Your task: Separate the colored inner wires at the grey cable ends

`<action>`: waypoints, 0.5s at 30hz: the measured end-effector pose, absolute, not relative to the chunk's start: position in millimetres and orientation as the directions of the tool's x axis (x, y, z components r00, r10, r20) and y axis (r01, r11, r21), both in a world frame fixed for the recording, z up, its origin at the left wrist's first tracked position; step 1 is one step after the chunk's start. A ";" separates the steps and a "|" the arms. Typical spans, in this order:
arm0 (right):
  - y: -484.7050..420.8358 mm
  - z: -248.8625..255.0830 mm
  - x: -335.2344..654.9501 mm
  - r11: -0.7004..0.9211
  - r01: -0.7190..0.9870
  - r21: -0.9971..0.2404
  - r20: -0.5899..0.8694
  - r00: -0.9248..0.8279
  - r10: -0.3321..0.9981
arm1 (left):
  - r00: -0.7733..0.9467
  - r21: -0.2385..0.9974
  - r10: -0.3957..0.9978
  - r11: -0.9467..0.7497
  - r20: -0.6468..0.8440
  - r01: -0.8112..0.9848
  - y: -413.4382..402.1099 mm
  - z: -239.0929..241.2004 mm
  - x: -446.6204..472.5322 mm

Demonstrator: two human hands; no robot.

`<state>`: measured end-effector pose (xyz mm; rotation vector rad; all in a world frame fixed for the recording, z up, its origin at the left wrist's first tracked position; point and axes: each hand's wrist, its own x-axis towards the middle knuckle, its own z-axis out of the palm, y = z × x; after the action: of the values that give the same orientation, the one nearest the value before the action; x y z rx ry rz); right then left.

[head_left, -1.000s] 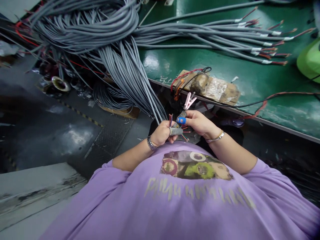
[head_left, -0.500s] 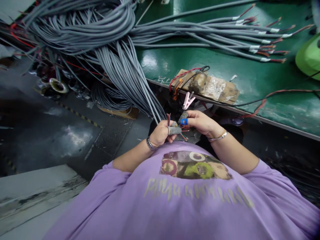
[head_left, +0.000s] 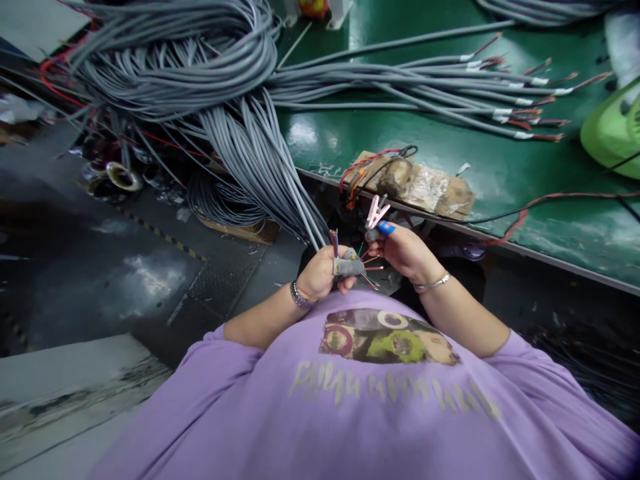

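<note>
My left hand (head_left: 323,272) is closed in a fist around the end of a grey cable (head_left: 280,180) from the hanging bundle, with thin coloured wires (head_left: 370,267) fanning out of the stripped end. A grey finger cot covers one finger of that hand. My right hand (head_left: 405,252) is just to the right, fingers pinched on one of the thin wires, with a blue cot on its fingertip. Both hands are held in front of my purple shirt, below the bench edge.
A pink clip (head_left: 374,212) hangs at the edge of the green bench (head_left: 450,153), under a taped brown block (head_left: 415,179) with red and black leads. Several stripped grey cables (head_left: 450,87) lie across the bench. A green object (head_left: 613,130) sits far right. Dark floor lies to the left.
My right hand has moved up and slightly right, away from the left fist, drawing a thin wire out. The view has shifted a little.
</note>
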<state>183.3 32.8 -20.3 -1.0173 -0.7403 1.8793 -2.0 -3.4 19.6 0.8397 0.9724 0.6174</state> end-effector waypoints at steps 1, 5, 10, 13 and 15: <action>34.5 -22.0 185.3 -0.475 -0.419 -0.774 -0.379 -0.296 0.877 | 0.439 0.830 0.776 0.547 -0.453 -0.112 -2.6 21.7 -0.1; 42.0 -23.8 185.2 -0.480 -0.438 -0.760 -0.372 -0.313 0.874 | 0.429 0.803 0.786 0.563 -0.446 -0.196 3.9 26.1 10.5; 48.8 -19.4 174.3 -0.337 -0.454 -0.825 -0.255 -0.232 0.939 | 0.411 0.772 0.789 0.580 -0.456 -0.258 13.3 23.6 19.3; 48.6 -13.5 169.1 -0.327 -0.475 -0.817 -0.262 -0.199 0.944 | 0.400 0.764 0.790 0.586 -0.464 -0.271 16.0 23.9 20.4; 47.6 -8.7 166.5 -0.364 -0.500 -0.786 -0.290 -0.222 0.931 | 0.406 0.761 0.787 0.589 -0.464 -0.271 17.0 25.2 20.7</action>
<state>166.5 47.6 -8.7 -0.9368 -0.6781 1.7735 20.7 17.0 25.2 0.6513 0.9229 0.7307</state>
